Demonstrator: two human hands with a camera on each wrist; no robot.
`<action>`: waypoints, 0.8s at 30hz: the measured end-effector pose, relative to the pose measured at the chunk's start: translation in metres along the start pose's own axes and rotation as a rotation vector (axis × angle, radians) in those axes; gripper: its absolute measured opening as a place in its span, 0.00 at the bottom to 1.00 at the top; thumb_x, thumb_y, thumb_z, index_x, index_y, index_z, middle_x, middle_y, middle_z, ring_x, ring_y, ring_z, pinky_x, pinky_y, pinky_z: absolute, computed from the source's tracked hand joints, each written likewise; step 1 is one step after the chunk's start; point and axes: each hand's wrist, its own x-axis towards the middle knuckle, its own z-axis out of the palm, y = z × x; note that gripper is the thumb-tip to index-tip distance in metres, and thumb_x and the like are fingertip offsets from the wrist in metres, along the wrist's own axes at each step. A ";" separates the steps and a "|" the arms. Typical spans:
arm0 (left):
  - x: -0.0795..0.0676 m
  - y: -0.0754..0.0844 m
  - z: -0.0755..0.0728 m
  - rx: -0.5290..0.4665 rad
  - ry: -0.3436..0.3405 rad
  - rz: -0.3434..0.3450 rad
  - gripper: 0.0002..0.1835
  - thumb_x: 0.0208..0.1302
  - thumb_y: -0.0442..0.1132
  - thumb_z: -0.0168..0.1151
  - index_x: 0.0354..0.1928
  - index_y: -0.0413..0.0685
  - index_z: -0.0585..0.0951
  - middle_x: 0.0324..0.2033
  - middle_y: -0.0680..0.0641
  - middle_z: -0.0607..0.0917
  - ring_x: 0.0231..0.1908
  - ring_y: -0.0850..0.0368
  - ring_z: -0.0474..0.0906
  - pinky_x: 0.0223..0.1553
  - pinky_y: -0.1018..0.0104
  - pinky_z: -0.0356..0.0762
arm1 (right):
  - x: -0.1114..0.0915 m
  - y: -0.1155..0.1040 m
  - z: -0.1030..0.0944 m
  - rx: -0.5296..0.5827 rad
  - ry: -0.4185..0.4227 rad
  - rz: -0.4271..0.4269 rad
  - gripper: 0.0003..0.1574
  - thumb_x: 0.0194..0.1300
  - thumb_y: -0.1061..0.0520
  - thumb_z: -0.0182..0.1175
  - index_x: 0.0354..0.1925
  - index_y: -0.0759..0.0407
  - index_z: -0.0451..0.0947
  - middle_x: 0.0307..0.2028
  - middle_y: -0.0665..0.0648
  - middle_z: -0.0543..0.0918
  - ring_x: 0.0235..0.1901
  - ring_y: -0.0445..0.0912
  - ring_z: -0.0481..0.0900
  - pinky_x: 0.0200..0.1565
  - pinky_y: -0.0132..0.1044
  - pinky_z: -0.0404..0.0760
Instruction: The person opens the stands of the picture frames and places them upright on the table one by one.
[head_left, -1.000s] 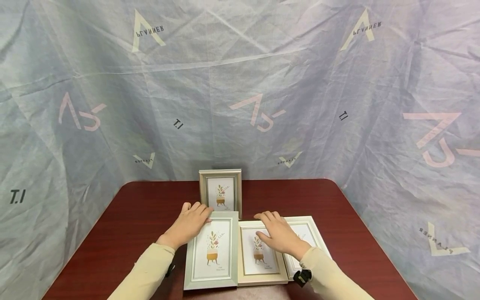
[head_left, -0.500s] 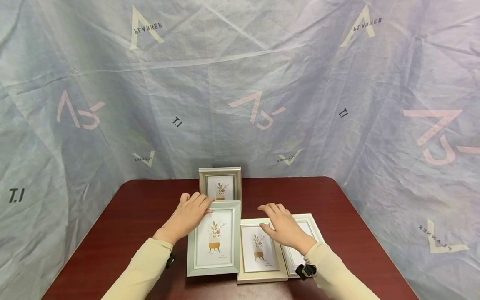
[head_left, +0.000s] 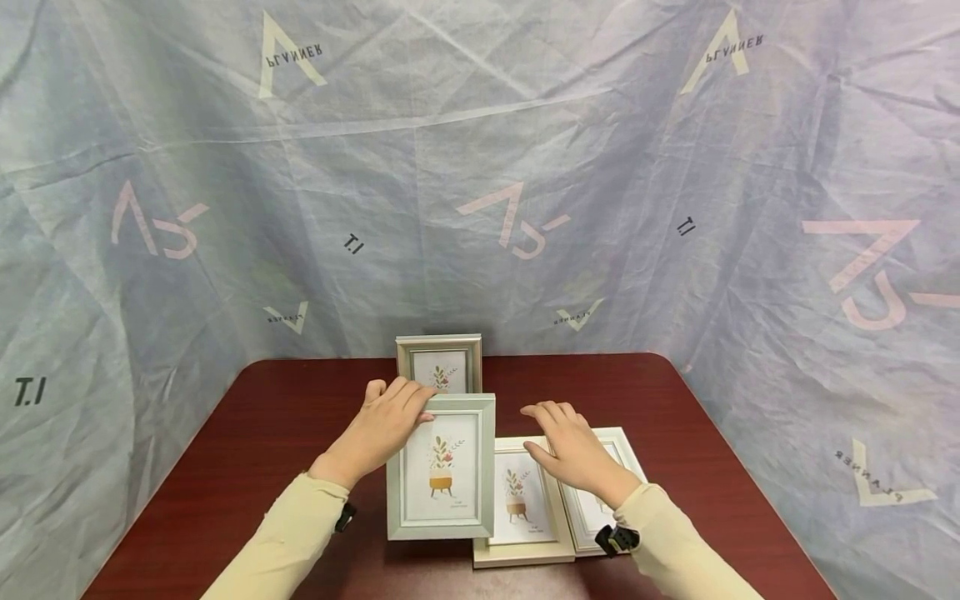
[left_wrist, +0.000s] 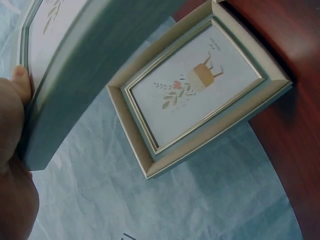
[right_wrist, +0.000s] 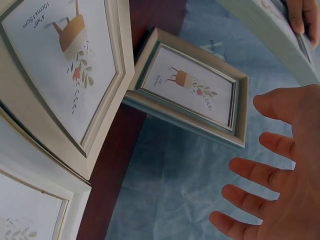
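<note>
My left hand (head_left: 381,429) pinches the top left corner of a pale green picture frame (head_left: 486,467), which is raised nearly upright. In the left wrist view its thick green side (left_wrist: 75,85) shows, with a fingertip on the front edge. My right hand (head_left: 573,450) hovers over the cream picture frame (head_left: 525,552) and the white picture frame (head_left: 628,450) with fingers spread, holding nothing. Both of those frames lie side by side on the table. Behind the green frame stands a champagne-coloured picture frame (head_left: 438,343), its lower part hidden in the head view.
The dark red table (head_left: 300,392) carries all the frames. A grey printed cloth (head_left: 480,167) hangs behind it and along both sides. Black straps with small devices (head_left: 617,540) sit on the wrists.
My left hand has lifted the green picture frame off the table, tilted it upright and shifted it right, over part of the cream frame. My right hand has drawn slightly up and right.
</note>
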 end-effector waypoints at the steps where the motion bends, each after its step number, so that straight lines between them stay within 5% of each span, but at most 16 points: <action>1: 0.000 0.000 -0.001 -0.004 0.004 -0.001 0.23 0.72 0.52 0.46 0.54 0.41 0.78 0.44 0.47 0.81 0.42 0.52 0.73 0.40 0.52 0.60 | 0.000 0.001 0.000 0.000 0.005 -0.006 0.29 0.63 0.54 0.66 0.60 0.61 0.73 0.52 0.60 0.78 0.52 0.59 0.74 0.50 0.57 0.72; 8: 0.005 0.001 -0.006 -0.083 0.045 0.016 0.32 0.78 0.57 0.29 0.51 0.42 0.79 0.42 0.48 0.81 0.41 0.52 0.73 0.38 0.52 0.59 | -0.002 0.006 -0.005 0.000 0.028 -0.091 0.29 0.64 0.52 0.65 0.60 0.59 0.73 0.54 0.59 0.77 0.55 0.56 0.73 0.53 0.56 0.72; 18: 0.007 0.001 -0.012 -0.243 0.049 0.054 0.27 0.75 0.58 0.36 0.50 0.45 0.78 0.42 0.51 0.80 0.40 0.55 0.71 0.40 0.53 0.56 | -0.005 0.009 -0.009 0.006 0.027 -0.169 0.29 0.61 0.53 0.68 0.59 0.59 0.75 0.55 0.58 0.77 0.56 0.55 0.72 0.53 0.56 0.71; 24: 0.009 0.003 -0.014 -0.237 0.047 0.105 0.23 0.73 0.57 0.41 0.49 0.47 0.77 0.42 0.53 0.78 0.38 0.56 0.69 0.41 0.51 0.56 | -0.007 0.009 -0.009 -0.001 0.016 -0.180 0.28 0.62 0.53 0.67 0.59 0.59 0.75 0.55 0.58 0.77 0.57 0.55 0.72 0.53 0.56 0.71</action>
